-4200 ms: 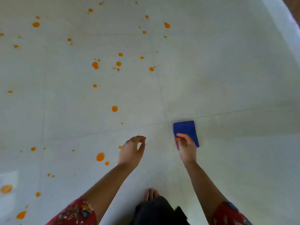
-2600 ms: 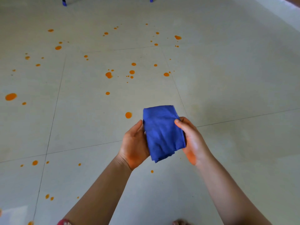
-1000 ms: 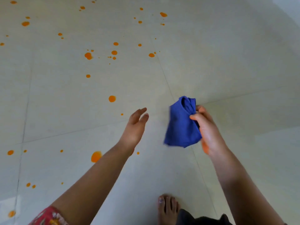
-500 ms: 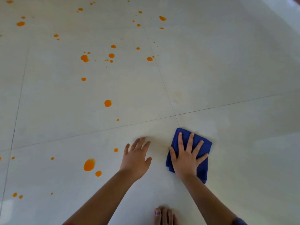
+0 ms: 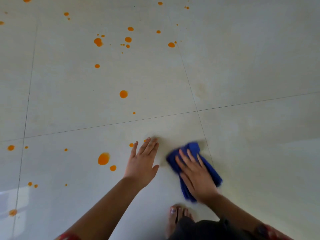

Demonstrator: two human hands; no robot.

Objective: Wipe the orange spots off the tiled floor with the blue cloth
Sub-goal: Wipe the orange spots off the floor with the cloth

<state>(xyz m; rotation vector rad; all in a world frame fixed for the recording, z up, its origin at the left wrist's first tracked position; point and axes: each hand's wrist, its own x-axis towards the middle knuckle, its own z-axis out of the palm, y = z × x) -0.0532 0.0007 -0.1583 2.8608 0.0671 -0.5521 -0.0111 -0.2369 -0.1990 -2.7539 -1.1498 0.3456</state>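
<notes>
The pale, glossy tiled floor (image 5: pixel 242 58) filled the whole view, its large square tiles split by thin dark grout lines that crossed just above and to the right of the hands. Orange spots (image 5: pixel 123 94) of many sizes were scattered over the left and upper parts of the floor, while the tiles on the right looked clean apart from a faint yellowish smear. The biggest blotch, an oval orange splash (image 5: pixel 103 158), lay to the left of the left hand with a smaller round drop just below and to the right of it.

The crumpled blue cloth (image 5: pixel 194 149) lay on the floor in the lower middle of the view, just left of a grout line, bunched into a long wad and blurred at its edges. The right hand (image 5: pixel 195 175) pressed flat on top of it, palm down, fingers spread and pointing up and to the left, so that cloth showed beyond the fingertips and along the outer side of the hand.

The left hand (image 5: pixel 142 163) rested near it, apart from the cloth, opened wide and flat on the bare tile, holding nothing. Two tiny orange dots (image 5: pixel 131 145) sat just beside its fingertips.

A bare foot (image 5: pixel 174 215) stood on the tile below the hands, and a red patterned sleeve (image 5: pixel 273 232) showed at the bottom edge.
</notes>
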